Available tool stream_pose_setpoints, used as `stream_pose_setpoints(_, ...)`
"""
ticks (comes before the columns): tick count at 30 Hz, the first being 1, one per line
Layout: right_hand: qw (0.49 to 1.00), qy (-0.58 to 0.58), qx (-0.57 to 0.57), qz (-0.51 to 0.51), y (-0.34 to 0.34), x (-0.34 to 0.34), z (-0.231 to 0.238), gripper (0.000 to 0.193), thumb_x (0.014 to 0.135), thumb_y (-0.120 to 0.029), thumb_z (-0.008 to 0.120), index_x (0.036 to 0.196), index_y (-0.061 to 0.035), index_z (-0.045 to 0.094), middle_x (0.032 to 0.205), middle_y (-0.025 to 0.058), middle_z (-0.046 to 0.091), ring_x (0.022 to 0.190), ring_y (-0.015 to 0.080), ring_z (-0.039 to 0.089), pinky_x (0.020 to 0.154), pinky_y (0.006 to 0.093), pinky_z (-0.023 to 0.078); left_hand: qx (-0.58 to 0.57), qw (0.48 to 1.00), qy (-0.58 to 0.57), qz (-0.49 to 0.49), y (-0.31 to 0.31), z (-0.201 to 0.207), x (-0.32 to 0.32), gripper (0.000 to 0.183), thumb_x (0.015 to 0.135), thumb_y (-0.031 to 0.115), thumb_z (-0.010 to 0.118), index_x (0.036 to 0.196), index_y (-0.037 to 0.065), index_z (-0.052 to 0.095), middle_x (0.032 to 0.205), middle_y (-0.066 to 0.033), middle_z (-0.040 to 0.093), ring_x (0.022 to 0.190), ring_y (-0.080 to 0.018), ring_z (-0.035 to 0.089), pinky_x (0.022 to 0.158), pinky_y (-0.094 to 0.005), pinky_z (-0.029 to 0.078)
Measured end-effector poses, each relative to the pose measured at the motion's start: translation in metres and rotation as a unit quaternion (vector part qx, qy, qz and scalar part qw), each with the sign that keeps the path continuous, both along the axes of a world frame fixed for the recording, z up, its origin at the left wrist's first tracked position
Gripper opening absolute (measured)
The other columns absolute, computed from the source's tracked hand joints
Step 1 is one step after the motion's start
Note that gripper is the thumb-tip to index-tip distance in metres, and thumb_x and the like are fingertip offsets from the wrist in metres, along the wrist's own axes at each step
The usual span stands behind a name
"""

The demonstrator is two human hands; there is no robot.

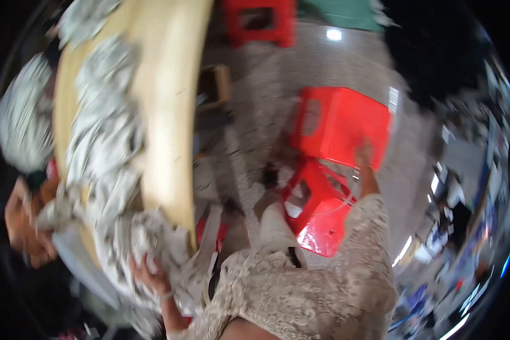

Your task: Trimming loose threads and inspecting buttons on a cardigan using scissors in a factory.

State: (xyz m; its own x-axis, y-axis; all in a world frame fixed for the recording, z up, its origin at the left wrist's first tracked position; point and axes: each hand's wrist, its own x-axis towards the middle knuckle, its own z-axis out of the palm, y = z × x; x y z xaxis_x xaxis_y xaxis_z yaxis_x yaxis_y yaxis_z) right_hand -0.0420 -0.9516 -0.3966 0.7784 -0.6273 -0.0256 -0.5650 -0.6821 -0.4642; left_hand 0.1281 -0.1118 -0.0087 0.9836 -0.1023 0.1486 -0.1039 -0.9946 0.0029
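Observation:
My left hand point(151, 276) rests with fingers apart on a heap of pale grey knitted cloth point(107, 130) that runs along the table. Out to the right, my right hand point(365, 154) is at the edge of a red plastic stool point(340, 122). Motion smears its fingers, so their grip cannot be made out. Below that stool, close to my legs, is a second red plastic stool point(323, 226). A thin pale cord or strip hangs near my right wrist.
The pale wooden table point(170, 102) curves along the left. Across it, another person's hands point(28, 221) are by the cloth. A third red stool point(260, 22) stands at the far side. An open cardboard box point(224, 85) sits beside the table; clutter lines the right.

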Motion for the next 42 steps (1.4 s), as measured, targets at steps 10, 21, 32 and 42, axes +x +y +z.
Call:
stream_pose_setpoints(10, 0.952, 0.278, -0.109, 0.061, 0.251, 0.148, 0.167, 0.061, 0.085, -0.034, 0.062, 0.135, -0.0055, 0.044, 0.135, 0.0213, 0.048, 0.121, 0.0350, 0.049, 0.094, 0.0500, 0.045, -0.016, 0.990, -0.017, 0.141, -0.018, 0.066, -0.055, 0.034, 0.074, 0.004, 0.068, 0.106, 0.012, 0.062, 0.119, -0.0087, 0.056, 0.114, -0.0301, 0.051, 0.099, -0.0437, 0.035)
stream_pose_setpoints(21, 0.816, -0.142, 0.121, 0.547, 0.554, 0.293, 0.374, 0.007, 0.084, -0.008, 0.063, 0.089, -0.0044, 0.065, 0.087, 0.0137, 0.063, 0.084, 0.0317, 0.059, 0.076, 0.0397, 0.047, -0.054, 0.917, -0.219, 0.328, 0.107, 0.073, -0.116, 0.042, 0.076, 0.004, 0.066, 0.117, 0.007, 0.060, 0.116, -0.0138, 0.057, 0.109, -0.0310, 0.052, 0.094, -0.0403, 0.037)
stream_pose_setpoints(32, 0.575, -0.202, 0.096, 0.787, 0.850, 0.242, 0.456, 0.016, 0.080, -0.012, 0.066, 0.095, -0.0079, 0.063, 0.087, 0.0077, 0.059, 0.084, 0.0265, 0.057, 0.077, 0.0380, 0.044, -0.336, 0.902, -0.133, 0.236, 0.168, 0.069, -0.130, 0.022, 0.074, 0.008, 0.072, 0.095, 0.009, 0.064, 0.077, -0.0039, 0.058, 0.069, -0.0233, 0.049, 0.068, -0.0346, 0.037)
stream_pose_setpoints(42, 0.489, 0.235, 0.300, 0.785, 0.864, 0.282, 0.498, 0.018, 0.092, -0.017, 0.057, 0.097, 0.0002, 0.061, 0.073, 0.0035, 0.060, 0.067, 0.0093, 0.052, 0.062, 0.0253, 0.043, -0.406, 0.890, -0.132, 0.162, 0.133, 0.104, -0.068, 0.047, 0.072, 0.017, 0.076, 0.115, 0.005, 0.060, 0.101, -0.0091, 0.063, 0.090, -0.0273, 0.058, 0.083, -0.0371, 0.042)
